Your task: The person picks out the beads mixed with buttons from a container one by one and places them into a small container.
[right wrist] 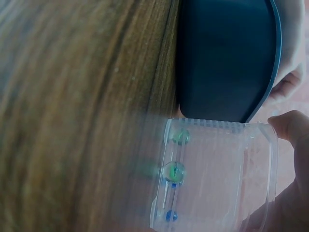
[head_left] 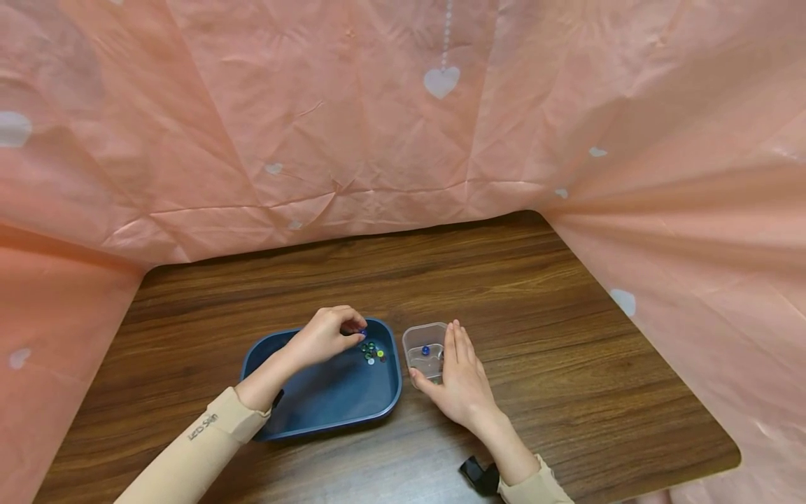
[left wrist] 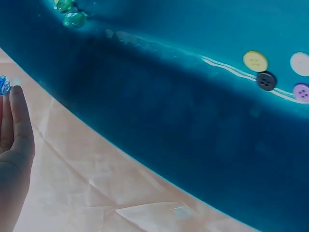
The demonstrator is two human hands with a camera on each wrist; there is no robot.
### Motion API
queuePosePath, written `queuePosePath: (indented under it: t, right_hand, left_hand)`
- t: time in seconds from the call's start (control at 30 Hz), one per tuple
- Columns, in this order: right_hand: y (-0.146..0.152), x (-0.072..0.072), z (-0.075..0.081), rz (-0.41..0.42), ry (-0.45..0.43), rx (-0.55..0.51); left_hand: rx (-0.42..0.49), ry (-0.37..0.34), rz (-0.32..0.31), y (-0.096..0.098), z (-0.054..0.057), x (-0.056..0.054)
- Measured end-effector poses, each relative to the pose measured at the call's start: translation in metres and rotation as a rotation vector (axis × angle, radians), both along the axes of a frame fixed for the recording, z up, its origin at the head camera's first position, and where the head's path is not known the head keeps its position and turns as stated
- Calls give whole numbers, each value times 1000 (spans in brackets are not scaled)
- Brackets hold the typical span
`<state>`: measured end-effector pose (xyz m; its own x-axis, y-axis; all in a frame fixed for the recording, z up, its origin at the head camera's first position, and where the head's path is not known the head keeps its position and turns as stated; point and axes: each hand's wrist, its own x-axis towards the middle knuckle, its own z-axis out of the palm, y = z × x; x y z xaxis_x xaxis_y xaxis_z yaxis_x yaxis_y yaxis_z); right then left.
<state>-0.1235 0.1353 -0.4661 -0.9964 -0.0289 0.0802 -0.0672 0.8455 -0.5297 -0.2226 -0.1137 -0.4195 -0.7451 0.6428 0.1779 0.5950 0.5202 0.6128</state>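
My left hand (head_left: 324,336) is over the far side of a dark blue tray (head_left: 327,416), pinching a blue glass marble (head_left: 363,332) between thumb and fingers. In the left wrist view the marble (left wrist: 4,85) shows at the fingertips. Below lie green marbles (left wrist: 74,19) and buttons: yellow (left wrist: 255,61), black (left wrist: 266,81), white (left wrist: 301,63) and purple (left wrist: 302,92). My right hand (head_left: 466,385) holds a clear plastic container (head_left: 412,337), thumb at its near left corner and fingers along its right side. Inside are a blue marble (head_left: 425,351) and green marbles (right wrist: 174,172).
The tray and container stand side by side on a brown wooden table (head_left: 598,350). A pink cloth with white hearts (head_left: 352,105) hangs behind and at both sides. A black wrist device (head_left: 480,476) is by my right wrist.
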Motion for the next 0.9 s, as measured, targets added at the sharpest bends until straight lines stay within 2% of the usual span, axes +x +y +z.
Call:
queuePosePath:
  t: [0.33,0.9]
  right_hand:
    - [0,0,0,-3,-7,-2]
    - [0,0,1,-7,-15,0]
  left_hand:
    - [15,1,-4,11,10,3]
    - [38,36,-60,28,21,3]
